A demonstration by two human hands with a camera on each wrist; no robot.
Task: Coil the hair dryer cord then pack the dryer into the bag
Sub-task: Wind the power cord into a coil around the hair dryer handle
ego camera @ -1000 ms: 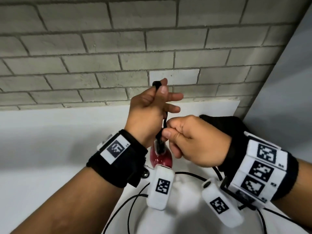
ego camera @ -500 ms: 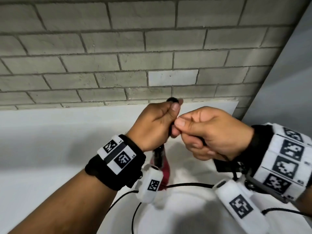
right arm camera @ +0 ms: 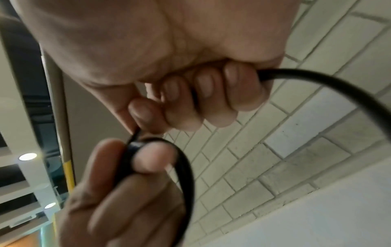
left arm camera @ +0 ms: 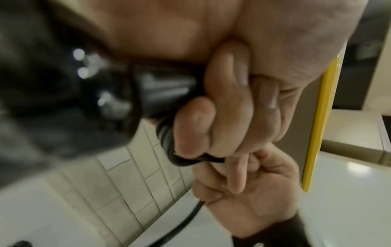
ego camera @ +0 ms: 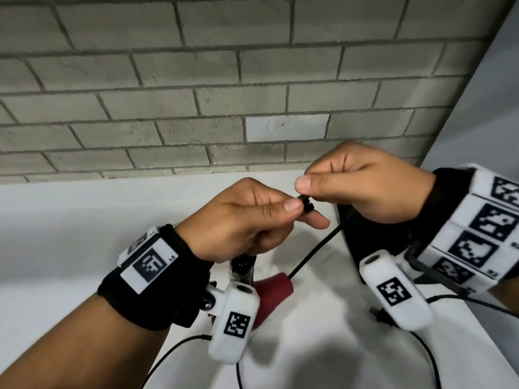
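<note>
The red hair dryer (ego camera: pixel 271 292) hangs below my left hand (ego camera: pixel 302 213), its black handle (ego camera: pixel 243 266) up in the palm. My left thumb and forefinger pinch a small bundle of black cord loops (ego camera: pixel 306 205). In the left wrist view my curled fingers (left arm camera: pixel 213 127) press the loops (left arm camera: pixel 167 140) against the handle (left arm camera: pixel 165 90). My right hand (ego camera: pixel 311 190), just right of the left, pinches the cord at the bundle. The cord (ego camera: pixel 317 248) runs from it down to the dryer. Its fingers (right arm camera: pixel 211 93) curl round the cord (right arm camera: pixel 330 83). A black bag (ego camera: pixel 362 234) lies behind my right wrist.
The cord's plug (ego camera: pixel 379 315) lies on the white table (ego camera: pixel 70 234), and slack cord (ego camera: pixel 174 349) loops near the front edge. A grey brick wall (ego camera: pixel 196 94) stands close behind, and a pale panel (ego camera: pixel 483 102) closes off the right side.
My left hand has dropped and tilted forward with the loops. The right hand rose from below the bundle to its right side. The dryer swung to the right.
</note>
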